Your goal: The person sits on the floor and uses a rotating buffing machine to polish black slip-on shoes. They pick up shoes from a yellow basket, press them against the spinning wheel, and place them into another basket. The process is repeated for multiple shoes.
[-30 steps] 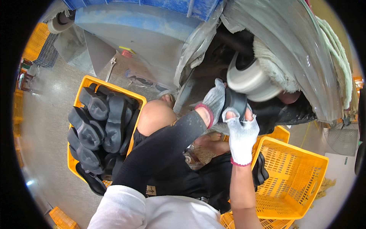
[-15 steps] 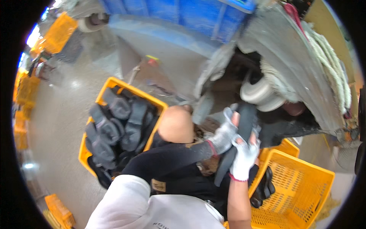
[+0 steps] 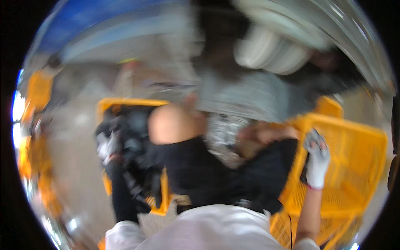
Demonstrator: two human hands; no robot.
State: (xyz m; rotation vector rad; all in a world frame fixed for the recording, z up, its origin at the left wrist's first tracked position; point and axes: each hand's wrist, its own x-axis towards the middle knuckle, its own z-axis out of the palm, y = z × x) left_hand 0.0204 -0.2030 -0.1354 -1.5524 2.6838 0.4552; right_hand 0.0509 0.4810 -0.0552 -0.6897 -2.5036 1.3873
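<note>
My left hand (image 3: 109,146), in a pale work glove, is at the left yellow crate (image 3: 133,101), over a pile of black shoe soles (image 3: 135,127). Motion smears its fingers, so its grip cannot be told. At the left side of the right yellow crate (image 3: 354,146) is my right hand (image 3: 317,164), in a white glove with greyed, curled fingers. It appears closed on a black shoe sole (image 3: 306,168), partly hidden beneath the hand.
My bare knee (image 3: 173,125) and black-clothed legs are between the crates. Ahead, a white rounded machine part (image 3: 271,50) hangs under a grey cover. A blue bin (image 3: 100,18) is at the far left, and more yellow crates (image 3: 39,89) line the left side.
My hands, together on a black sole before, have parted: left to the left crate, right to the right crate. The view has shifted and blurred.
</note>
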